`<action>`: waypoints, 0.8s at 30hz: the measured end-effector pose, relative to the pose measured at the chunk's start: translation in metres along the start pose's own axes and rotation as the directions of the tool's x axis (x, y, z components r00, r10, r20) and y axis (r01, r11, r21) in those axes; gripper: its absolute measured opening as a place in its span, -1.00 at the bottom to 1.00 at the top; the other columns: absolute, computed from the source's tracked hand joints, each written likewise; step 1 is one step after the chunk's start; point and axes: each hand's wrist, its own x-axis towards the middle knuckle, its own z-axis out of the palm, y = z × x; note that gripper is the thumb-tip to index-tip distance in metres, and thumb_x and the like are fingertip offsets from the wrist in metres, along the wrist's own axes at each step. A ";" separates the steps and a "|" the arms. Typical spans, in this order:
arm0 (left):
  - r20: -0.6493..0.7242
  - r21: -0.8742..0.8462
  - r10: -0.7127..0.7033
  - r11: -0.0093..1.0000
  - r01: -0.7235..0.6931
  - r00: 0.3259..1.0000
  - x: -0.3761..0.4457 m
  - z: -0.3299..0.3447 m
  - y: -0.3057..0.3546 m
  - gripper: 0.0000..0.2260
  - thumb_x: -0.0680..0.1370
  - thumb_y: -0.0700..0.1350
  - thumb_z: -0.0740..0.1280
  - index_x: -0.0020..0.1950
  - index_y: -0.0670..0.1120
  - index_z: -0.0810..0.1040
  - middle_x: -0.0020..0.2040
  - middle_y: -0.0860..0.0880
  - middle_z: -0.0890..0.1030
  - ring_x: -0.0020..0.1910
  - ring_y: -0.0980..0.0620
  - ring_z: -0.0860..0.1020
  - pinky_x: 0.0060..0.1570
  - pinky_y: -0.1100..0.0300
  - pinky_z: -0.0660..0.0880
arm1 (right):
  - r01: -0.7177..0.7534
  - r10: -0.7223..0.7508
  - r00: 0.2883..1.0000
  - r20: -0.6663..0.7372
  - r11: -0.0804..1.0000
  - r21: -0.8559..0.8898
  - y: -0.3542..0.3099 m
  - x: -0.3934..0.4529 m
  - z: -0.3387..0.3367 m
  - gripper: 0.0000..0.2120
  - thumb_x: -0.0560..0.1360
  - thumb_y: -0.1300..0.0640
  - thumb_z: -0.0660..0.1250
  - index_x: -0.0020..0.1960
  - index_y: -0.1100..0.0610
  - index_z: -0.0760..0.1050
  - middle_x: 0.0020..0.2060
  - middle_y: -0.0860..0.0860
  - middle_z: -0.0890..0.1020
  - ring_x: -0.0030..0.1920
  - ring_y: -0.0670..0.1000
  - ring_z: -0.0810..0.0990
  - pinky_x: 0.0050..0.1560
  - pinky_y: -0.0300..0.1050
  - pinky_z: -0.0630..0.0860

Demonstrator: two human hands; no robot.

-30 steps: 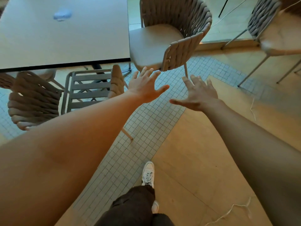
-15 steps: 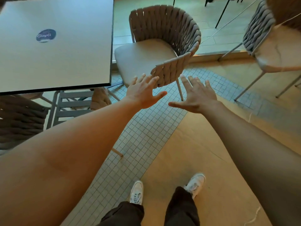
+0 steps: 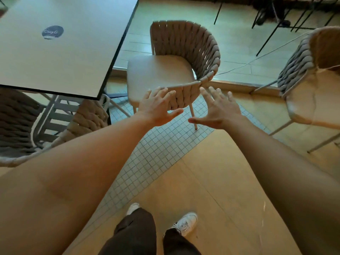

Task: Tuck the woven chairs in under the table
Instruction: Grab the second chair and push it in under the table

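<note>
A woven chair (image 3: pixel 184 57) with a beige seat stands pulled out beside the right edge of the square table (image 3: pixel 60 52). My left hand (image 3: pixel 158 107) is stretched out with fingers spread, its fingertips at the chair's near woven armrest. My right hand (image 3: pixel 219 109) is open too, just right of that armrest, holding nothing. A second woven chair (image 3: pixel 88 120) sits tucked under the table's near edge, and a third (image 3: pixel 16 115) shows at the far left under the table.
Another woven chair (image 3: pixel 303 74) stands at the right, away from the table. Black metal legs (image 3: pixel 272 19) crowd the top right. The floor has a grey tiled strip (image 3: pixel 156 153) and wooden boards. My legs and white shoes (image 3: pixel 185 221) are below.
I have stepped closer to the pulled-out chair. Both open hands have moved forward and now reach its near armrest; the chair itself has not moved.
</note>
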 end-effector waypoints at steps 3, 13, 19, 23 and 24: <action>-0.006 -0.003 -0.018 1.000 0.018 1.000 0.020 0.002 0.013 -0.23 0.53 0.48 0.05 0.61 0.05 0.18 0.59 -0.03 0.28 0.59 -0.13 0.16 0.55 -0.21 0.07 | 0.033 -0.033 0.999 -0.019 0.999 -0.016 0.024 0.019 -0.002 0.19 0.26 -0.70 0.08 0.65 -0.06 -0.21 0.65 0.11 -0.04 0.63 0.17 -0.07 0.57 0.30 -0.08; 0.035 -0.041 -0.062 0.997 0.063 0.997 0.118 0.026 0.030 -0.25 0.54 0.47 0.05 0.59 0.05 0.19 0.60 -0.10 0.27 0.60 -0.16 0.15 0.56 -0.19 0.04 | 0.135 -0.135 0.991 -0.009 0.991 -0.004 0.081 0.107 0.007 0.18 0.29 -0.66 0.15 0.65 -0.07 -0.23 0.66 0.10 -0.04 0.63 0.16 -0.06 0.57 0.30 -0.08; 0.102 -0.055 -0.085 0.994 0.091 0.991 0.191 0.035 0.027 -0.26 0.56 0.44 0.06 0.63 0.06 0.14 0.62 -0.08 0.21 0.61 -0.13 0.10 0.57 -0.17 0.02 | 0.165 -0.165 0.986 0.013 0.986 0.016 0.113 0.177 0.007 0.18 0.32 -0.63 0.20 0.65 -0.06 -0.26 0.65 0.11 -0.02 0.63 0.15 -0.06 0.58 0.27 -0.09; 0.111 -0.035 -0.090 0.995 0.094 0.990 0.221 0.038 0.026 -0.26 0.56 0.44 0.04 0.64 0.07 0.12 0.62 -0.06 0.21 0.62 -0.10 0.08 0.57 -0.15 0.01 | 0.194 -0.194 0.981 0.017 0.981 0.011 0.127 0.208 0.006 0.19 0.32 -0.63 0.21 0.64 -0.07 -0.28 0.66 0.10 -0.04 0.63 0.14 -0.07 0.58 0.25 -0.10; 0.122 -0.036 -0.095 0.994 0.101 0.988 0.230 0.039 0.024 -0.24 0.55 0.45 0.03 0.64 0.07 0.11 0.63 -0.06 0.20 0.62 -0.10 0.08 0.57 -0.15 0.01 | 0.211 -0.211 0.977 0.023 0.977 0.012 0.130 0.221 0.006 0.19 0.31 -0.63 0.21 0.64 -0.07 -0.28 0.66 0.10 -0.03 0.63 0.14 -0.06 0.59 0.25 -0.10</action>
